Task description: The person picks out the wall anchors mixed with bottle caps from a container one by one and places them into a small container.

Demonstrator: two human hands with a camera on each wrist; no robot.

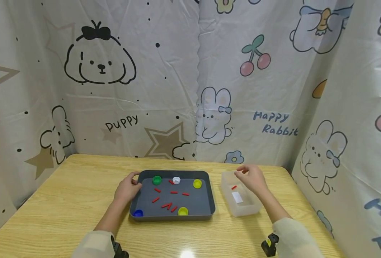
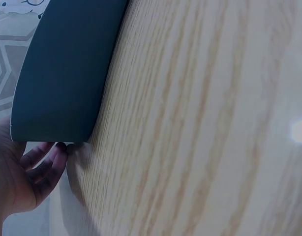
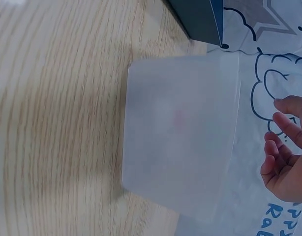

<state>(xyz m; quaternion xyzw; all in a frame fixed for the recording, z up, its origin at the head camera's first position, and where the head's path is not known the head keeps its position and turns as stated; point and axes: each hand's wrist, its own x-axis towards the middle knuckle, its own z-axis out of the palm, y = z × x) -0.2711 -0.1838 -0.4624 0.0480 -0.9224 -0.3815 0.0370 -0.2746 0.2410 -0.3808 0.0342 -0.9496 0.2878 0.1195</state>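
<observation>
My left hand (image 1: 127, 187) grips the left side of a dark grey tray (image 1: 197, 217), fingers against its outer wall (image 2: 67, 73) in the left wrist view. In the tray lie several short red sticks (image 1: 174, 192) and round caps: a green cap (image 1: 156, 180), a white cap (image 1: 176, 180), two yellow ones and a blue cap (image 1: 138, 213). Over the far end of a translucent plastic box (image 1: 247, 209), my right hand (image 1: 251, 177) hangs with loosely bent fingers and nothing between them. One red stick (image 1: 234, 187) and a white label (image 1: 237, 197) show inside the box.
Tray and box stand side by side on a wood-grain table (image 1: 61, 208), a narrow gap between them. A printed curtain (image 1: 164, 89) hangs behind the table's back edge and along both sides.
</observation>
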